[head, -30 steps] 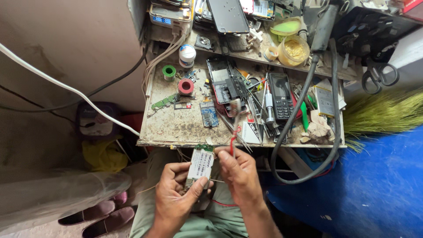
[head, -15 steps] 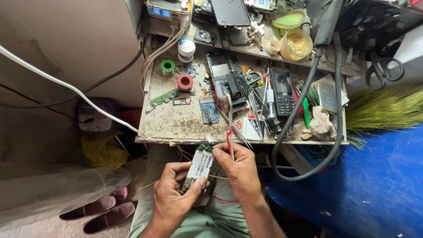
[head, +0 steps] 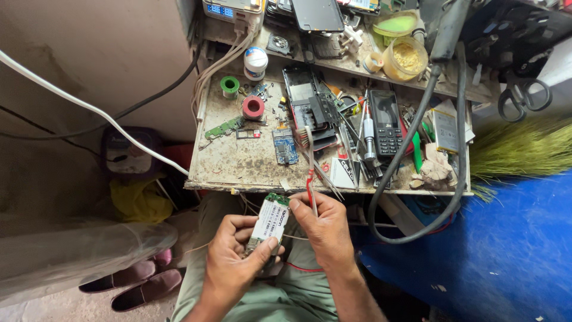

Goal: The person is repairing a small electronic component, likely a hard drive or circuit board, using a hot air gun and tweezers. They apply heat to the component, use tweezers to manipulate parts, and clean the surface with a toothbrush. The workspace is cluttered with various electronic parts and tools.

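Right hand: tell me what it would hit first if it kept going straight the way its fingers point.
The right hand points up-left toward the small white-labelled circuit board held in the left hand, and its fingertips look already against that board's upper edge. So the board comes first, though depth is unclear from one view.

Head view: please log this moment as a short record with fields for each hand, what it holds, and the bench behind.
left hand: grips a small white-labelled module with a green board edge, held over the lap
right hand: pinches a red-handled tool, tip pointing up toward the bench; fingers beside the module's top
bench: worn, cluttered with parts
on bench: keypad phone, blue circuit board, red tape roll, green roll
cable: black, loops off the bench's front edge
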